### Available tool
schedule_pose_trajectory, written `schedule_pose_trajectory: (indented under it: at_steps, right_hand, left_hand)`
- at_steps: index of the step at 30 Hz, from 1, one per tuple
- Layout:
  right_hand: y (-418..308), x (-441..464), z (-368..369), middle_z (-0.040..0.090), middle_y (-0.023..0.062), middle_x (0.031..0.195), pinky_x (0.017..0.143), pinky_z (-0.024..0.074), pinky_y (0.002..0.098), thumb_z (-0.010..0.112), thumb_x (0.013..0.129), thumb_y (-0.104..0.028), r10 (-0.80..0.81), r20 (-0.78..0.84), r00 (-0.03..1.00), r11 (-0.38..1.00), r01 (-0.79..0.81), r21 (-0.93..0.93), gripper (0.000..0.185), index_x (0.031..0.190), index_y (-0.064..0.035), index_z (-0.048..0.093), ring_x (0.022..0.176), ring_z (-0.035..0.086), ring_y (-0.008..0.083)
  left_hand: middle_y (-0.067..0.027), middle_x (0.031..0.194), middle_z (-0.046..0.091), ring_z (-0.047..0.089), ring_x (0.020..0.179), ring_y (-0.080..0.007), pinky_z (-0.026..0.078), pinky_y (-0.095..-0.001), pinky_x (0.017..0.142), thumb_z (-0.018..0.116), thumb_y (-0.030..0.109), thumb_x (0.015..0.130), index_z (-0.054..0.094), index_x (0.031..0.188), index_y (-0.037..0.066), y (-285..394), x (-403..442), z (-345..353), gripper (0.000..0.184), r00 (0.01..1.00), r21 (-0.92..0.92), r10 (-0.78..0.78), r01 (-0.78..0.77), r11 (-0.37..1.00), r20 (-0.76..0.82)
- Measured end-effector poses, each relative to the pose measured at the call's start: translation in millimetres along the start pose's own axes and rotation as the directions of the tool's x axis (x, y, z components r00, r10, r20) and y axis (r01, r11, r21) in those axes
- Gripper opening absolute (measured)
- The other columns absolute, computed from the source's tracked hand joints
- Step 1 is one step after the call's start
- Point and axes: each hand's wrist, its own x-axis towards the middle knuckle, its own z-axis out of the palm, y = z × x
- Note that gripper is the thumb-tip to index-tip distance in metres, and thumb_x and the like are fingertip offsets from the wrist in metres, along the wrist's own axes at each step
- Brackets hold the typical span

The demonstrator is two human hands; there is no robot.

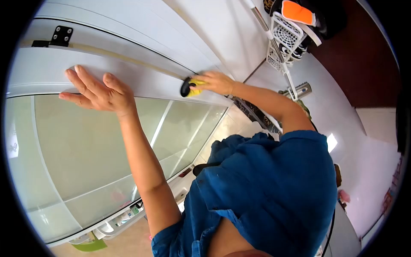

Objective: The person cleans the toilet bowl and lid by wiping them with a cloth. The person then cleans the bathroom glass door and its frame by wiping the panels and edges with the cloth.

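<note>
Shoes [296,53] (probably) on rack [286,35]

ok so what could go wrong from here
The yellow and black thing in the right hand could slip and maybe knock the pane next to the frame. The left hand is open at that frame, so its fingers might get pinched if the frame shifts.

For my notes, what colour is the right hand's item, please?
The item is yellow and black; head view.
</note>
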Motion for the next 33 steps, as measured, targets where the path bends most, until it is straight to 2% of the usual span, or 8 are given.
schedule_pose_trajectory:
  at_steps: [4,7,9,12,15,21,26,33]
  right_hand:
    - [1,98,-71,0.059,0.0000,0.132,0.071,0.0457,0.0275,0.062,0.083,-0.016,0.009,-0.432,0.902,0.966,-0.119,-0.229,0.050,0.127,-0.0391,0.061,0.090,0.057,0.0166]
    - [7,191,-133,0.053,-0.0025,0.140,0.089,0.0448,0.0355,0.061,0.084,-0.025,-0.029,-0.730,0.683,0.938,-0.233,-0.255,0.046,0.127,-0.0431,0.059,0.113,0.053,0.0193]
    - [11,234,-160,0.021,0.0187,0.157,0.118,0.0168,0.0483,0.044,0.100,-0.027,-0.039,-0.700,0.713,0.971,-0.139,-0.196,0.053,0.150,-0.0109,0.033,0.144,0.018,0.0383]
    - [33,261,-130,0.027,0.0223,0.153,0.115,0.0205,0.0513,0.052,0.096,-0.029,-0.096,-0.635,0.766,0.918,-0.179,-0.354,0.055,0.145,-0.0083,0.040,0.140,0.024,0.0418]
    - [19,220,-89,0.043,-0.0084,0.148,0.105,0.0383,0.0436,0.057,0.087,-0.025,-0.018,-0.543,0.840,0.932,-0.183,-0.314,0.046,0.127,-0.0468,0.056,0.131,0.043,0.0191]
    - [47,17,22,0.036,-0.0092,0.153,0.119,0.0181,0.0490,0.058,0.084,-0.016,0.021,0.156,0.988,0.962,0.023,-0.271,0.040,0.118,-0.0367,0.059,0.144,0.029,0.0214]
    - [34,-36,24,0.038,-0.0097,0.152,0.118,0.0250,0.0433,0.055,0.084,-0.014,0.090,0.258,0.962,0.963,-0.018,-0.270,0.043,0.124,-0.0289,0.059,0.141,0.034,0.0183]
    - [-8,79,-34,0.061,-0.0022,0.127,0.085,0.0476,0.0338,0.059,0.077,-0.004,0.338,-0.479,0.810,0.936,-0.345,0.077,0.044,0.116,-0.0227,0.068,0.093,0.056,0.0224]
  left_hand:
    - [-0.0148,0.145,0.046,0.012,0.146,-0.0413,0.015,-0.0530,0.116,0.033,0.042,0.104,0.062,0.124,0.002,1,0,-2,0.054,1.000,0.043,0.009,-0.010,0.999,0.014]
    - [-0.0136,0.146,0.044,0.011,0.146,-0.0413,0.014,-0.0537,0.116,0.036,0.040,0.103,0.067,0.118,0.006,-3,0,-4,0.049,0.999,0.059,0.007,-0.009,0.998,0.044]
    - [-0.0130,0.147,0.043,0.010,0.146,-0.0411,0.014,-0.0537,0.116,0.038,0.039,0.103,0.070,0.113,0.008,-8,-2,-4,0.047,0.999,0.084,0.026,-0.029,0.996,0.044]
    - [-0.0143,0.146,0.044,0.018,0.146,-0.0355,0.009,-0.0526,0.117,0.034,0.043,0.103,0.072,0.110,0.013,-6,-1,0,0.049,0.999,0.095,0.035,-0.037,0.995,0.022]
    - [-0.0152,0.145,0.045,0.021,0.145,-0.0334,0.007,-0.0520,0.118,0.031,0.044,0.104,0.073,0.109,0.015,-3,1,2,0.051,0.999,0.093,0.037,-0.037,0.995,0.011]
    - [-0.0136,0.148,0.042,0.012,0.146,-0.0395,0.010,-0.0545,0.117,0.035,0.041,0.103,0.073,0.108,0.011,-6,-1,3,0.048,0.998,0.125,0.053,-0.058,0.990,0.042]
    - [-0.0144,0.149,0.041,0.010,0.146,-0.0421,0.011,-0.0554,0.116,0.037,0.041,0.102,0.073,0.108,0.010,-7,-3,2,0.048,0.997,0.138,0.050,-0.059,0.989,0.064]
    - [-0.0155,0.149,0.040,0.007,0.146,-0.0418,0.011,-0.0545,0.116,0.037,0.041,0.102,0.072,0.109,0.009,-5,-3,1,0.048,0.996,0.135,0.037,-0.048,0.990,0.081]
